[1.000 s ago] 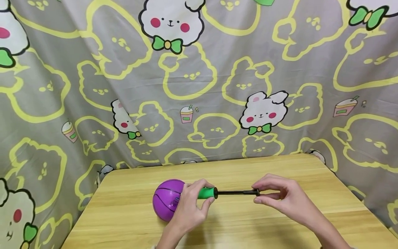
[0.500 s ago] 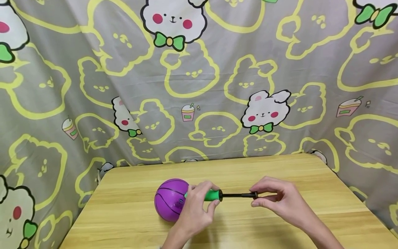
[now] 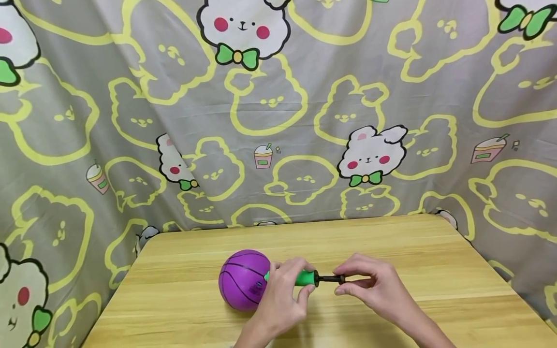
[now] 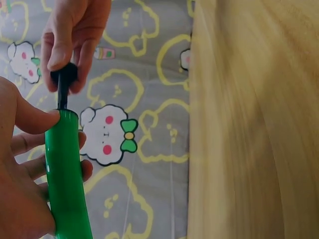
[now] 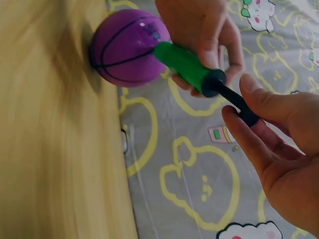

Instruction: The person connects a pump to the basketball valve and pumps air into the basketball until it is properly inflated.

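Note:
A green hand pump (image 4: 66,169) with a black rod and end knob lies level above the table, its green tip up against a purple ball (image 3: 242,280) marked with black basketball lines. My left hand (image 3: 285,299) grips the green barrel, thumb near the black collar. Between thumb and fingertips my right hand (image 3: 376,285) pinches the black knob (image 5: 248,117). Only a short length of rod shows between collar and knob. In the right wrist view the pump's narrow end meets the ball's side; the join itself is hidden in the head view by my left hand.
The ball rests on a wooden table (image 3: 174,270) with a pale yellow grain. Behind the table and at both sides hangs a grey curtain (image 3: 296,125) printed with yellow outlines, white cartoon animals and pink cups.
My right hand has moved left, pushing the black rod into the green barrel, so less rod shows. The left hand, barrel and ball have shifted slightly right.

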`<state>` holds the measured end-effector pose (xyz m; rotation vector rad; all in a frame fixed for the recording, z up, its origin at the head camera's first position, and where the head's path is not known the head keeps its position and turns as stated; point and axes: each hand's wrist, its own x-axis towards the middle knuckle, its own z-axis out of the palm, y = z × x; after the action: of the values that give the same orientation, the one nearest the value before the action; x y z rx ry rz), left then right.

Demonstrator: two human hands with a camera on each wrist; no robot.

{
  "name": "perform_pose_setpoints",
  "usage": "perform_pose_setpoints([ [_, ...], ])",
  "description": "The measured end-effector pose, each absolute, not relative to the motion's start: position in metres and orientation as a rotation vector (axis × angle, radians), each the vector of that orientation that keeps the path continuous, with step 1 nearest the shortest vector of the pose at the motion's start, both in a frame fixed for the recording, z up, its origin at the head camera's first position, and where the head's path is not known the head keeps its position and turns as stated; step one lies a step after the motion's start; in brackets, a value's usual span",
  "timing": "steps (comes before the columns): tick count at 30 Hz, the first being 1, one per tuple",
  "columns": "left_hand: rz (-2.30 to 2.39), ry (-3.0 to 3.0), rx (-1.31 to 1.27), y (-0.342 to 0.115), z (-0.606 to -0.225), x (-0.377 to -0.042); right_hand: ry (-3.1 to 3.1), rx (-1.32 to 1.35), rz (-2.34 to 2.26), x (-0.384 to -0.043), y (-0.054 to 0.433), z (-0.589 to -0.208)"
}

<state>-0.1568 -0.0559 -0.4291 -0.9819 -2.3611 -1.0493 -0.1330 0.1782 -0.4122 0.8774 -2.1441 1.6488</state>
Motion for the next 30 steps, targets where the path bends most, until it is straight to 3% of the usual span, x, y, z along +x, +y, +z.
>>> perform_pose_setpoints([
  [11,-1.051,-2.359,-1.02,-0.051,-0.429,-0.154,-2.052,0.887,1.577,-0.133,0.162,-0.424],
  [30,-1.018,-2.354,-1.014,-0.065,-0.429,-0.164,-2.149,0.932,1.544,-0.13,0.18,-0.406],
])
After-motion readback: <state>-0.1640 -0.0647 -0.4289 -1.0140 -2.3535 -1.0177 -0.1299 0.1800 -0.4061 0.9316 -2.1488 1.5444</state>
